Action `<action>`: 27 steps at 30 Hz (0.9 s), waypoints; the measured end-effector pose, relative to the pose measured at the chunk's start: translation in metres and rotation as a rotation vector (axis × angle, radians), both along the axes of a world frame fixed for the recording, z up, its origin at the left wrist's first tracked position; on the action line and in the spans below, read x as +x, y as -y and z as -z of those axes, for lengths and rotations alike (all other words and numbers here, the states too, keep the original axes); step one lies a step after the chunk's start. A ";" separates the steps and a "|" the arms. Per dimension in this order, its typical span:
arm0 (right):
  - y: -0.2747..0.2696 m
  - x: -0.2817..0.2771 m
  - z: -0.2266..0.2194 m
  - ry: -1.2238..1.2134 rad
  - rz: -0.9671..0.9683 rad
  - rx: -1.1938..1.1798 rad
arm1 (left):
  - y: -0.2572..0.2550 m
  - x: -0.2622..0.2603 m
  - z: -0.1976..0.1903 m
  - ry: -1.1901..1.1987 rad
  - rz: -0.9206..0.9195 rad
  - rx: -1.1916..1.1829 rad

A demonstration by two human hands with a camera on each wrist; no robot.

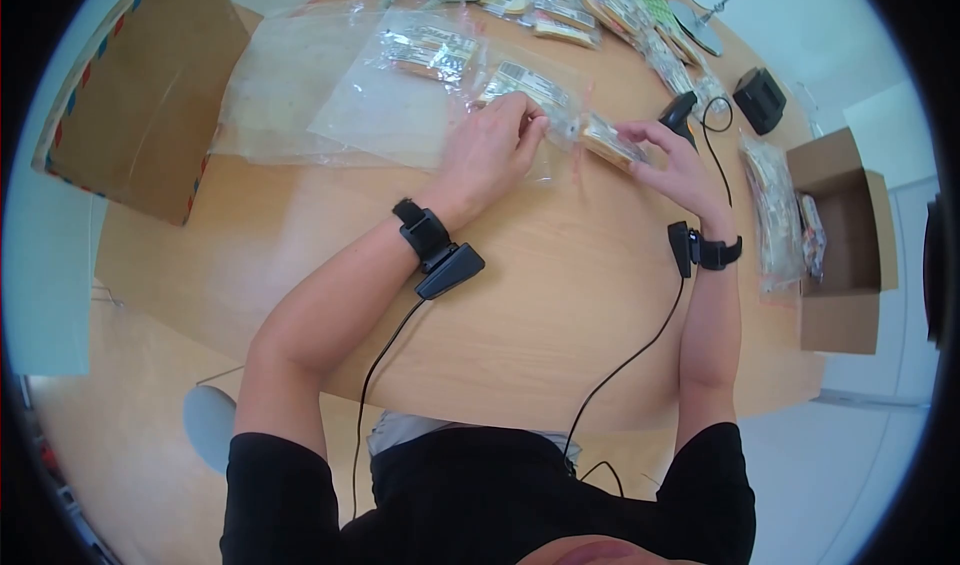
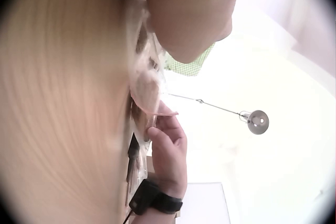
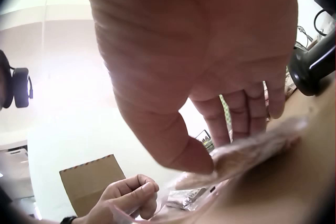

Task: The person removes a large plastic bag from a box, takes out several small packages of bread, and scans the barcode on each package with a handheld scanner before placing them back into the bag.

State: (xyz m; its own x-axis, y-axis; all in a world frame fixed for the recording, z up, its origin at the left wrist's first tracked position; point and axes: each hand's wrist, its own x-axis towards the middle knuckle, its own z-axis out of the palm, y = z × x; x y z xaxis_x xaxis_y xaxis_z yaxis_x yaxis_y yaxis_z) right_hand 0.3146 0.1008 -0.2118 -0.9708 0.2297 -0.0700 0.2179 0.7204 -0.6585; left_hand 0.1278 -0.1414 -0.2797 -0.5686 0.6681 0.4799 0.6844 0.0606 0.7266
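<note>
My right hand [image 1: 685, 175] grips a small clear-wrapped packet [image 1: 606, 143] with tan contents, thumb on one side and fingers on the other. In the right wrist view the packet [image 3: 236, 158] lies tilted beneath the thumb and fingertips. Its far end meets the pink-edged mouth of a clear zip bag [image 1: 555, 100]. My left hand [image 1: 495, 147] lies over the near side of that bag, fingers curled and thumb against the index finger, pinching the plastic. Inside the bag a labelled packet shows. In the left wrist view the pink strip [image 2: 167, 113] crosses near the right hand [image 2: 170, 153].
Large clear bags [image 1: 290, 85] and another labelled packet [image 1: 430, 53] lie left. Several packets [image 1: 565, 20] are heaped at the back. A black handheld device [image 1: 678, 113] stands beside the right hand. An open cardboard box [image 1: 845, 235] is far right; a brown cardboard piece [image 1: 150, 95] stands left.
</note>
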 end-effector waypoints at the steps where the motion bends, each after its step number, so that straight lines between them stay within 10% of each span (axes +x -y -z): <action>1: 0.002 0.000 -0.004 0.025 -0.008 -0.005 | 0.001 0.000 -0.003 0.034 -0.012 0.014; 18: 0.021 -0.010 0.016 -0.116 0.062 0.188 | 0.005 0.002 -0.001 -0.183 0.026 0.110; 27: 0.071 -0.025 0.006 -0.354 -0.255 0.452 | 0.004 0.002 -0.005 -0.234 -0.001 0.234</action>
